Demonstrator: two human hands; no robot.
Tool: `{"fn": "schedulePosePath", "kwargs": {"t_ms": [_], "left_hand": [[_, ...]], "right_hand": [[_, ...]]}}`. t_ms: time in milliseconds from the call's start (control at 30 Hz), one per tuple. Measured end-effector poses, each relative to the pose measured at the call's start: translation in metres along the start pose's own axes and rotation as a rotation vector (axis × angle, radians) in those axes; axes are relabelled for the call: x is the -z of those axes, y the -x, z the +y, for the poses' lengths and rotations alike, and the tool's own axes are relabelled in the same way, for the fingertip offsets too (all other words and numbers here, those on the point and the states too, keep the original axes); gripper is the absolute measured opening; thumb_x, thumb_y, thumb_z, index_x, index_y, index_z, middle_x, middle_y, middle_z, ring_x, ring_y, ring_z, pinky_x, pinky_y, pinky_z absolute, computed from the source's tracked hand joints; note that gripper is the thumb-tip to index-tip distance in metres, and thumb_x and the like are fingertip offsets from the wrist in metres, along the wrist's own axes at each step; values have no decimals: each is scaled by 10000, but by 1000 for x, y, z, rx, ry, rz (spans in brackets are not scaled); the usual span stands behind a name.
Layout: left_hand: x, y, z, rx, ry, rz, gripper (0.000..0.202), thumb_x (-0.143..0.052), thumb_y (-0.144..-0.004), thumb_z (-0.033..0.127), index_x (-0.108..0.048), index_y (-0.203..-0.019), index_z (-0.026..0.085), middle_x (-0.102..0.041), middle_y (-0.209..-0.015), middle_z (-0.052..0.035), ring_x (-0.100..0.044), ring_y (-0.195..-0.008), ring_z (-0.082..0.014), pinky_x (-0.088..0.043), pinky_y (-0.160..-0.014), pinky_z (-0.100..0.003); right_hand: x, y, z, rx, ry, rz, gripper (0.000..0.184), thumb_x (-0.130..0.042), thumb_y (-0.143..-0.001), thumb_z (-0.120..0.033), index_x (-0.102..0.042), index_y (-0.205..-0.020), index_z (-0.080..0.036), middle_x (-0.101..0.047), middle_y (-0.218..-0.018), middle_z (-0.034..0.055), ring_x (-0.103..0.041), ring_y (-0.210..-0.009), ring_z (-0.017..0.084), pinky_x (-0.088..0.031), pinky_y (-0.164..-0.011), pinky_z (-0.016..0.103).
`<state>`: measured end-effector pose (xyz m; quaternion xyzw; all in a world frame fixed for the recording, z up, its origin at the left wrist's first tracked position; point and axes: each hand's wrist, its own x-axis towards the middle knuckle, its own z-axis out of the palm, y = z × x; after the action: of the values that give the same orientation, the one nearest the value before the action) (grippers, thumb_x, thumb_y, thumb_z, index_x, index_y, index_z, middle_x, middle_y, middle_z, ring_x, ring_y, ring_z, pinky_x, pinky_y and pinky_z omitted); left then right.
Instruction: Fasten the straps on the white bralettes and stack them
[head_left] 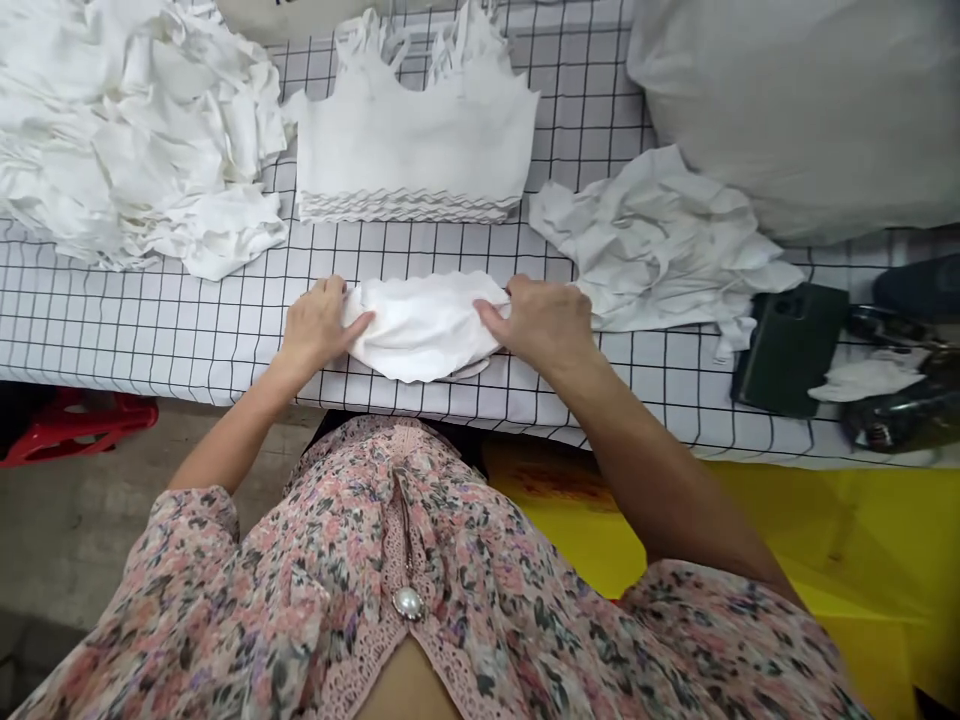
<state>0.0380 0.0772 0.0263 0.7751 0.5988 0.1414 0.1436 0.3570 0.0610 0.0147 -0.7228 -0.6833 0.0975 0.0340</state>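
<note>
Between my hands, on the checked tablecloth, a white garment (424,325) with scalloped edges is folded or bunched into a short, wide shape. My left hand (322,320) pinches its left end, thumb on top. At the other end, my right hand (547,318) grips the garment, thumb on top and fingers mostly hidden behind. Just beyond lies a neat stack of white strappy tops (416,145), their wavy hems lined up toward me and straps pointing away. A loose heap of white garments (667,240) lies right beside my right hand.
A big pile of white garments (127,130) covers the back left. At the back right sits a large pale bag (802,110). A dark phone (795,345) and a clear-and-black item (900,405) lie near the right front edge. A red stool (90,425) stands below left.
</note>
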Motion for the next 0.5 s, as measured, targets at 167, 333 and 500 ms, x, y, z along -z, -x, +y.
{"fn": "schedulePosePath", "kwargs": {"t_ms": [167,333,500], "left_hand": [[4,-5,-5,210,536,-37,127,-708,-890,304,-709,-839,188,-710,-795,-35,-594,-721,-153,-469,-719,-300],[6,3,2,506,1343,-211,256,-829,-724,341,-732,-897,179,-705,-778,-4,-591,-650,-109,-503,-631,-243],[10,3,17,606,1668,-368,238,-799,-750,340,-682,-886,183,-632,-706,-6,-642,-714,-153,-560,-720,-300]], "right_hand": [[1,-8,20,-37,-711,10,125,-711,-851,-369,-712,-819,-248,-724,-793,61,-635,-735,242,-534,-747,409],[1,-1,30,-213,-1553,-268,232,-830,-745,-437,-751,-899,-284,-788,-912,25,-740,-884,262,-652,-779,420],[4,8,23,-313,-1713,-327,243,-800,-785,-503,-771,-943,-320,-835,-1110,-8,-760,-1190,286,-663,-989,466]]}}
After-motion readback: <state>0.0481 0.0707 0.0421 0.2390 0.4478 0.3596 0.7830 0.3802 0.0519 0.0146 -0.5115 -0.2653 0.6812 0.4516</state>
